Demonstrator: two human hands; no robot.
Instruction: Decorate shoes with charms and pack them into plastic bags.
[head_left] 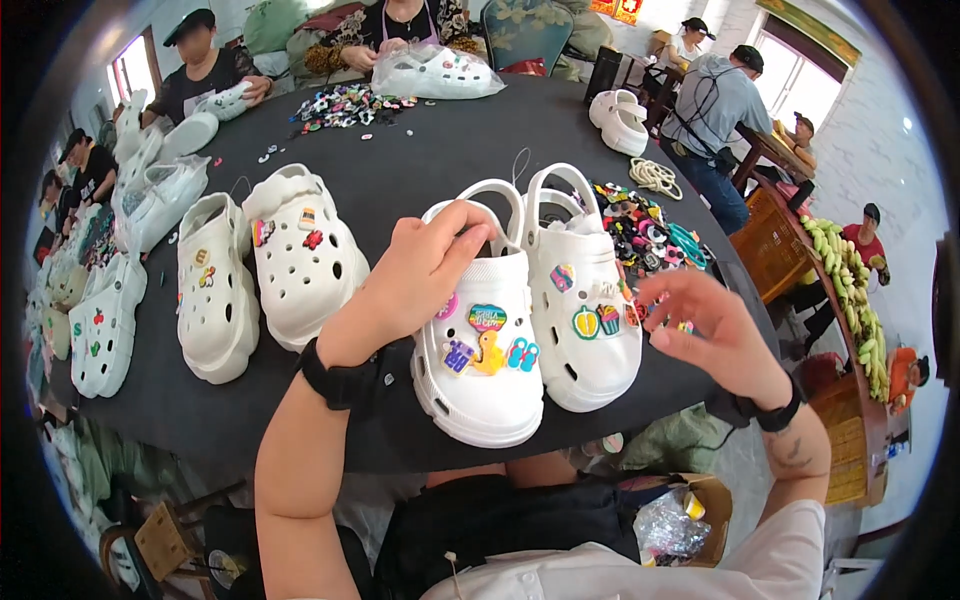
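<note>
Two white clogs stand side by side in front of me, toes toward me. My left hand (415, 275) grips the opening of the left white clog (478, 408), its fingers hooked over the rim. Colourful shoe charms, among them a yellow duck charm (489, 354), sit on that clog's upper. The right white clog (595, 372) carries fruit and cupcake charms (608, 320). Beside its outer edge, my right hand (715, 325) is raised with fingers apart and nothing visible in them. The fingertips are close to the clog; whether they touch it I cannot tell.
Another pair of white clogs (300, 265) stands left on the black table (410, 150). Loose charms (640, 225) lie behind the right clog, with more charms (350, 108) farther back. A coiled cord (655, 179) lies far right. People sit across the table. An open carton (712, 500) stands below right.
</note>
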